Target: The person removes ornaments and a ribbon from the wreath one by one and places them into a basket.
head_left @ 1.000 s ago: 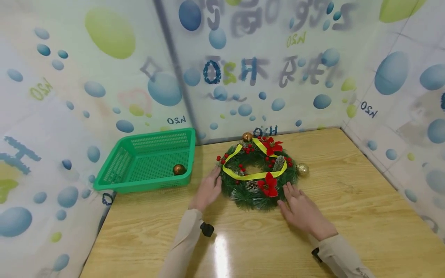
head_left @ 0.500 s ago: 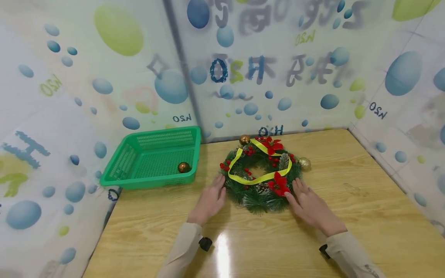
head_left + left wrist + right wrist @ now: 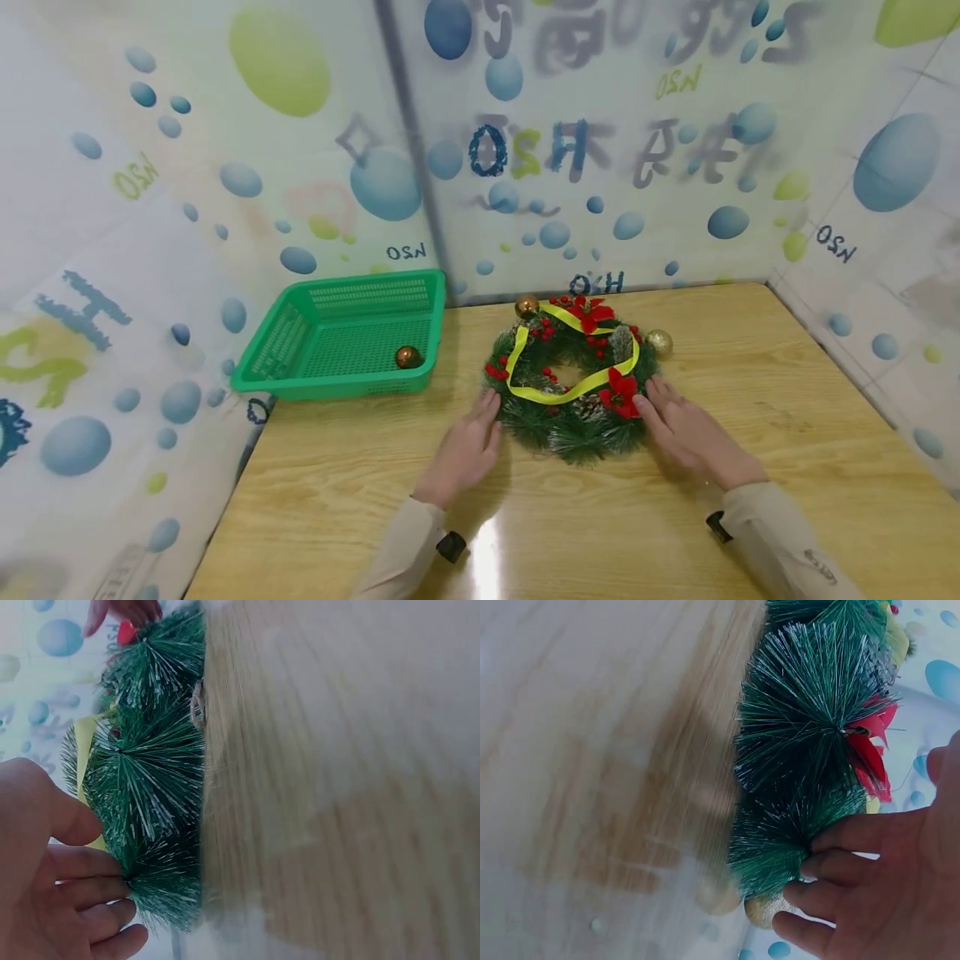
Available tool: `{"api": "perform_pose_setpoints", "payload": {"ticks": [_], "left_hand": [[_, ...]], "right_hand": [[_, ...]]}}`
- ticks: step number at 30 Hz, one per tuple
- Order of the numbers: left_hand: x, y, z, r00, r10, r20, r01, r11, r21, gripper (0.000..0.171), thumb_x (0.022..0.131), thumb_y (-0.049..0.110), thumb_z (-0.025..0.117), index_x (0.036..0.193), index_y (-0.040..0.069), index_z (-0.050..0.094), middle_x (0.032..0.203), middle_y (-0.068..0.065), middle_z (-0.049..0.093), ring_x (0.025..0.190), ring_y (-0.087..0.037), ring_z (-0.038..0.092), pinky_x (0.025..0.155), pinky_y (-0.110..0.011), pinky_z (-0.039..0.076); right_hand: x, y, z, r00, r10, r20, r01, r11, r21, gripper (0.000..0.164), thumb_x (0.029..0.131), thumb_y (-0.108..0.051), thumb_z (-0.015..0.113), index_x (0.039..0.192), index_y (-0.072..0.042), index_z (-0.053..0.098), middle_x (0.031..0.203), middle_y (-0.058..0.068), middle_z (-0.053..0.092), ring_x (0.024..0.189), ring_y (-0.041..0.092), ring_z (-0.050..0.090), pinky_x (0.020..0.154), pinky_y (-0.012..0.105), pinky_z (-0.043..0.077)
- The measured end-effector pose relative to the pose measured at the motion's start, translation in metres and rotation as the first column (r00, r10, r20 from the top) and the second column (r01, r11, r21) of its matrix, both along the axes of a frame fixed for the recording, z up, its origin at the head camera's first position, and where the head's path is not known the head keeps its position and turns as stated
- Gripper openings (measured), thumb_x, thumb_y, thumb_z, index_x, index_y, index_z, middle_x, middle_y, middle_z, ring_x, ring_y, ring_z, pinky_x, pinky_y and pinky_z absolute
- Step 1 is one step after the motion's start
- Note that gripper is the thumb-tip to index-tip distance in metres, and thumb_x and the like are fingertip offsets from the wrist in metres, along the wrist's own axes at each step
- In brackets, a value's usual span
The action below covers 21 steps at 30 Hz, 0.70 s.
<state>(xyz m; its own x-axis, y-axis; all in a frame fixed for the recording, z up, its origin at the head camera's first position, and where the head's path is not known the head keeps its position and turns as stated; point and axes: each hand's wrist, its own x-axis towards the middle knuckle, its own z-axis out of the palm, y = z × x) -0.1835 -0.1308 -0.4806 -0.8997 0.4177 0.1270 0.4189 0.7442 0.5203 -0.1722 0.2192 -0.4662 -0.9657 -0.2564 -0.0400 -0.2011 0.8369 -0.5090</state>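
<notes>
While the wreath (image 3: 581,435) is lying flat on the table (image 3: 352,475), the left hand (image 3: 461,450) and right hand (image 3: 693,435) are resting loose, extended fingers against its near left and right edges, neither one grasping it. Both sleeves (image 3: 401,546) are running out of the head view. In the left wrist view, fingers are covering some needles and the top border is cutting off the right hand. In the right wrist view, needles and fingers are partly hiding the gold ball (image 3: 659,342); whether it is hanging from the wreath is hard to tell.
</notes>
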Motion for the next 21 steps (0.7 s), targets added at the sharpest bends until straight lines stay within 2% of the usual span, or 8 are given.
{"api": "perform_pose_setpoints", "payload": {"ticks": [9,14,21], "left_hand": [[0.014,0.005,0.002,0.999,-0.015,-0.043,0.013,0.999,-0.044,0.051,0.108,0.02,0.043,0.151,-0.006,0.039,0.16,-0.023,0.034,0.149,-0.042,0.033,0.121,-0.051,0.033],[0.02,0.008,0.001,0.998,-0.03,-0.063,0.028,0.999,-0.032,0.048,0.108,0.017,0.044,0.149,-0.007,0.043,0.158,-0.023,0.037,0.148,-0.042,0.036,0.119,-0.051,0.035],[0.028,0.013,0.005,0.997,-0.057,-0.047,0.055,0.998,-0.037,0.046,0.107,0.017,0.046,0.148,-0.005,0.047,0.156,-0.021,0.041,0.146,-0.039,0.04,0.119,-0.049,0.037]], "right_hand": [[-0.016,0.009,0.005,0.998,0.006,0.07,-0.003,0.999,-0.046,0.081,0.109,-0.054,0.021,0.152,0.015,0.028,0.162,0.036,0.016,0.147,0.057,0.019,0.119,0.07,0.021],[-0.027,0.015,0.008,0.997,0.004,0.078,0.001,0.998,-0.055,0.082,0.109,-0.055,0.02,0.153,0.014,0.027,0.162,0.034,0.017,0.146,0.057,0.021,0.118,0.069,0.022],[-0.041,0.024,0.005,0.997,0.006,0.071,-0.003,0.999,-0.034,0.082,0.109,-0.055,0.018,0.154,0.012,0.024,0.162,0.034,0.021,0.142,0.057,0.029,0.116,0.07,0.027]]}}
